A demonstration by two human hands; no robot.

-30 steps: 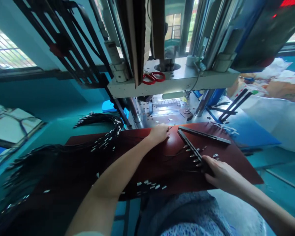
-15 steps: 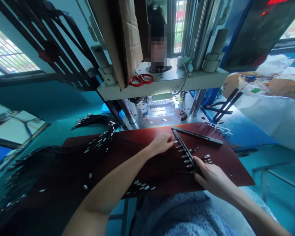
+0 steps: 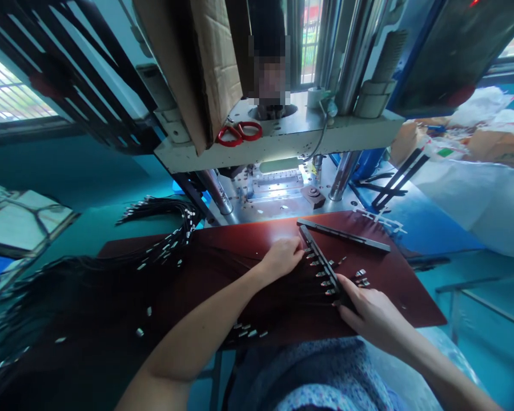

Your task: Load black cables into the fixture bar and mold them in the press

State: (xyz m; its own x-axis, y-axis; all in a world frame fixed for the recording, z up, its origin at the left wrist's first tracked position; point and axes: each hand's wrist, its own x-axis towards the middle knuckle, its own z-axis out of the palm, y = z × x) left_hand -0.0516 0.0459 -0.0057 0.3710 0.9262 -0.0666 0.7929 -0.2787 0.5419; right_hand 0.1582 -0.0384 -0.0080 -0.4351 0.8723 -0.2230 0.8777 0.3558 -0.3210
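My left hand [image 3: 282,255] is closed in a pinch at the far end of a dark slotted bar [image 3: 319,257]. It holds a thin black cable whose metal-tipped end is mostly hidden by the fingers. Several cable ends with silvery metal connectors [image 3: 324,283] sit in a row along the bar's left side. My right hand [image 3: 370,305] is wrapped around the bar's near end, thumb on top. A second dark bar [image 3: 346,235] lies behind, its left end close to the first bar's tip. Loose metal connectors [image 3: 361,278] lie just right of the held bar.
A reddish-brown board [image 3: 278,225] carries the work. Bundled black cables [image 3: 165,245] spread over its left side, more connector ends [image 3: 248,331] at its front edge. Behind stands a press [image 3: 278,142] with steel columns, a lit bed, red-handled scissors [image 3: 240,134] and cardboard [image 3: 218,68].
The view has shifted slightly. My left hand's fingertips stay by the bar's far end, with the connector at them now closer against the bar. The right hand keeps its grip.
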